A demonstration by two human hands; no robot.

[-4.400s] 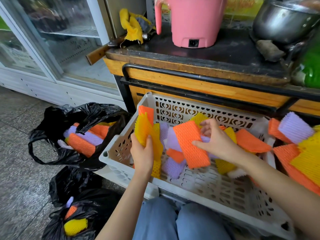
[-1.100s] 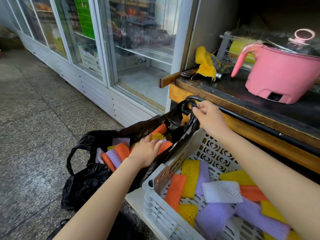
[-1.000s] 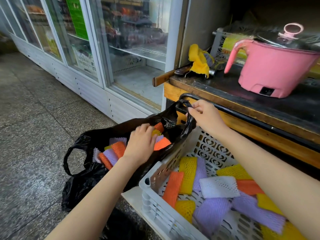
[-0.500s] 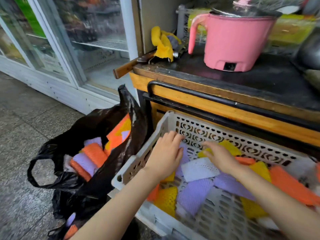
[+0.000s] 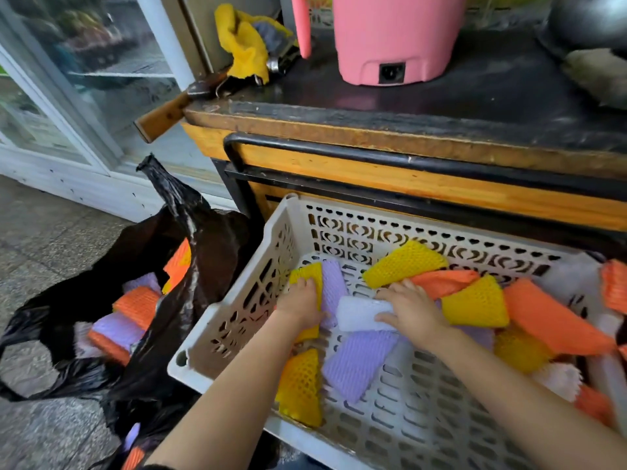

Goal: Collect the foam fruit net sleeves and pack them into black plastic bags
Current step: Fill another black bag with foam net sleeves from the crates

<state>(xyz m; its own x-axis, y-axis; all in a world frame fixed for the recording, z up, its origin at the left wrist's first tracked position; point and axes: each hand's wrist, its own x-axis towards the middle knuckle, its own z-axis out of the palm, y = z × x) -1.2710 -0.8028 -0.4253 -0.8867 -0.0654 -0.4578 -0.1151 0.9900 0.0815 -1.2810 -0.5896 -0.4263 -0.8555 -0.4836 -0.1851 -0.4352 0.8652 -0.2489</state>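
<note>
Head view: R hand (image 5: 412, 308) grips the white sleeve (image 5: 359, 313), long axis left-right, mid crate (image 5: 373, 228). L hand (image 5: 300, 301) lies on a yellow sleeve (image 5: 307, 276) by crate's left wall; grip unclear. Just left of crate stands the black bag (image 5: 220, 245), so L hand is nearer.

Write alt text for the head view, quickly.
Both hands reach into a white crate of foam sleeves: the left hand is on a yellow sleeve, the right hand grips a white sleeve. A black bag partly filled with sleeves stands open left of the crate.
</note>
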